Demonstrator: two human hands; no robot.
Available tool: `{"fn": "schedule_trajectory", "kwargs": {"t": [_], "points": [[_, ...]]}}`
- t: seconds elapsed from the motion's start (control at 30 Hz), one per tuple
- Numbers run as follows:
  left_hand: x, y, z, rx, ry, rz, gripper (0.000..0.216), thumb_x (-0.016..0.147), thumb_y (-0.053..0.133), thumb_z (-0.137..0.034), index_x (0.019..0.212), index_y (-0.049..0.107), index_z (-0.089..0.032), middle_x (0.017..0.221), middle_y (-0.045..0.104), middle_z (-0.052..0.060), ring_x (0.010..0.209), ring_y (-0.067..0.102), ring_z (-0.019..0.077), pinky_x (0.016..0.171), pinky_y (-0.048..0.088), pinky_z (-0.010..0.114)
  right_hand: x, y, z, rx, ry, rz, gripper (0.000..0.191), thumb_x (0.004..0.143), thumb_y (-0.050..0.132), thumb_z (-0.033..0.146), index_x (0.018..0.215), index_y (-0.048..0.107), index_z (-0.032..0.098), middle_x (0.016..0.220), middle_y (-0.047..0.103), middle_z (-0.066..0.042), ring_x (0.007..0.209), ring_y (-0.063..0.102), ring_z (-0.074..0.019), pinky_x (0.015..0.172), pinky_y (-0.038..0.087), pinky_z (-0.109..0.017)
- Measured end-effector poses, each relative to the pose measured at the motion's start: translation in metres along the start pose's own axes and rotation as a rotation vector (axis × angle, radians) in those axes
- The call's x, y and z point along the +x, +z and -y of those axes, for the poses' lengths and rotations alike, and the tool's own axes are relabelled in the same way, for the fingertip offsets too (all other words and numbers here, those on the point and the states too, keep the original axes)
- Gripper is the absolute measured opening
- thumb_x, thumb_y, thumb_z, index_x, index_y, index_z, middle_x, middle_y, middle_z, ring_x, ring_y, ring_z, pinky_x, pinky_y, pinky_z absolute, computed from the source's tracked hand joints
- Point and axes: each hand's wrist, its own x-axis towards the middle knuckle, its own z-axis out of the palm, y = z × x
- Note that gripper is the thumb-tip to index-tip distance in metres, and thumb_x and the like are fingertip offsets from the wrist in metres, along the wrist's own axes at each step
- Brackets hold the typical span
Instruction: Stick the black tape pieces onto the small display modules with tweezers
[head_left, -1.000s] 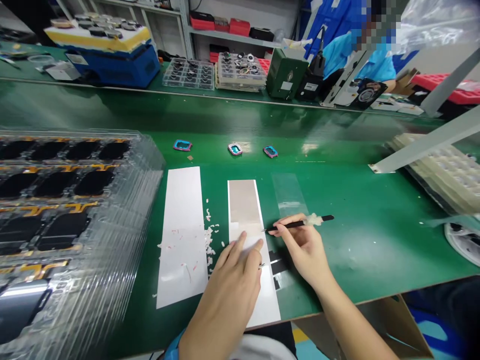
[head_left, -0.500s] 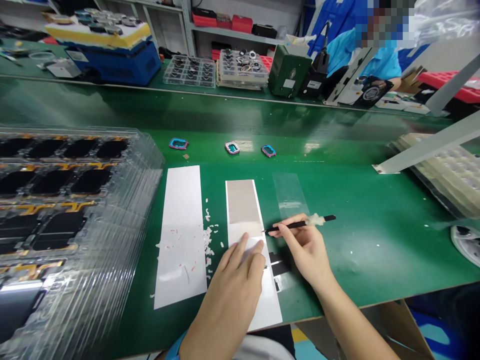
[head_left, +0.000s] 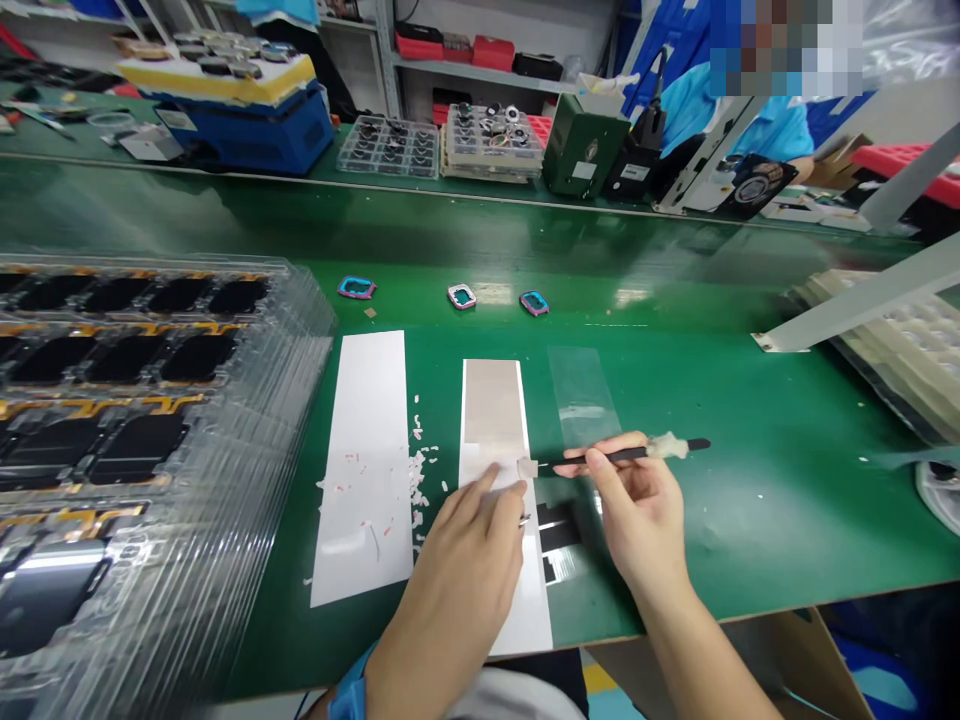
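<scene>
My left hand lies on a white backing sheet, its fingers stretched out and pressing down. Something small and shiny shows beside its fingers; I cannot make it out. A large beige film covers the sheet's far part. In a pinch, my right hand has a thin black pen-like tool with cloudy wrapping near its back end. At the tool's tip is a small beige sticker piece, over the sheet's right edge. Under and beside my right hand lie a clear film and a strip with dark patches.
Another white sheet lies left, with white scraps beside it. Stacked clear trays of black screens fill the left side. Several small watch-like frames sit farther back. A white post stands right. A person is behind the bench.
My right hand has moved right with the black tool, and a small beige piece now shows at its tip. My left hand stays on the sheet. The view has shifted slightly.
</scene>
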Motion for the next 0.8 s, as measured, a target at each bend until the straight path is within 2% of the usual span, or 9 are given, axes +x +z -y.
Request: {"fn": "schedule_trajectory", "kwargs": {"t": [0.2,0.4,0.47,0.53,0.6,0.7,0.77,0.8], "points": [[-0.001,-0.002,0.002,-0.073,-0.017,-0.022,0.02,0.098,0.037,-0.007,0.111,0.046,-0.02,0.122,0.068,0.012,0.134,0.049,0.033,0.095,0.053,0.054,-0.006,-0.005,0.003,-0.095,0.006,-0.095,0.016,0.084,0.073,0.033,0.084,0.063,0.02,0.084,0.072,-0.005,0.068,0.075,-0.0176,0.072,0.064,-0.031],[-0.015,-0.009,0.007,-0.309,-0.222,-0.225,0.018,0.101,0.038,-0.018,0.116,0.048,-0.023,0.116,0.065,0.01,0.113,0.062,0.0248,0.092,0.052,0.044,-0.014,-0.005,-0.002,-0.074,0.053,0.018,0.018,0.082,0.075,0.034,0.082,0.065,0.019,0.081,0.071,-0.004,0.068,0.075,-0.018,0.068,0.065,-0.029],[-0.018,-0.014,0.008,-0.385,-0.307,-0.234,0.018,0.102,0.039,-0.022,0.117,0.049,-0.024,0.116,0.065,0.009,0.11,0.063,0.0242,0.09,0.052,0.042,-0.02,-0.004,-0.003,-0.092,0.03,0.059,0.013,0.084,0.072,0.03,0.082,0.066,0.019,0.081,0.071,-0.004,0.067,0.075,-0.0176,0.066,0.065,-0.029],[-0.019,-0.018,0.009,-0.473,-0.384,-0.215,0.013,0.103,0.038,-0.025,0.11,0.049,-0.024,0.112,0.067,0.009,0.105,0.065,0.0233,0.085,0.052,0.04,-0.027,-0.005,-0.004,-0.15,-0.071,0.111,0.004,0.087,0.068,0.021,0.083,0.066,0.02,0.082,0.072,-0.004,0.071,0.076,-0.0177,0.068,0.064,-0.028],[-0.018,-0.02,0.011,-0.55,-0.433,-0.192,0.008,0.103,0.038,-0.027,0.104,0.046,-0.024,0.102,0.068,0.006,0.095,0.067,0.0215,0.079,0.053,0.037,-0.035,-0.011,-0.004,-0.245,-0.254,0.217,0.013,0.087,0.064,0.01,0.09,0.067,0.022,0.087,0.074,-0.004,0.082,0.076,-0.0185,0.075,0.064,-0.03],[-0.015,-0.022,0.013,-0.594,-0.445,-0.172,0.005,0.099,0.045,-0.027,0.103,0.042,-0.025,0.091,0.066,0.003,0.085,0.066,0.0193,0.074,0.051,0.034,-0.045,-0.02,0.0,-0.361,-0.545,0.516,0.03,0.088,0.058,0.004,0.11,0.065,0.023,0.104,0.076,-0.008,0.098,0.073,-0.0212,0.083,0.062,-0.035],[-0.013,-0.022,0.014,-0.607,-0.441,-0.159,0.013,0.096,0.051,-0.024,0.105,0.041,-0.025,0.09,0.065,0.001,0.082,0.064,0.0177,0.074,0.051,0.033,-0.048,-0.023,0.007,-0.427,-0.608,0.683,0.031,0.094,0.053,0.011,0.122,0.062,0.021,0.111,0.075,-0.011,0.103,0.072,-0.0232,0.082,0.062,-0.038],[-0.013,-0.022,0.014,-0.615,-0.433,-0.148,0.017,0.094,0.053,-0.022,0.104,0.04,-0.026,0.09,0.064,0.0,0.081,0.064,0.017,0.075,0.051,0.033,-0.049,-0.022,0.012,-0.459,-0.616,0.72,0.031,0.096,0.05,0.015,0.125,0.061,0.02,0.11,0.076,-0.011,0.102,0.072,-0.0236,0.081,0.063,-0.038]]}}
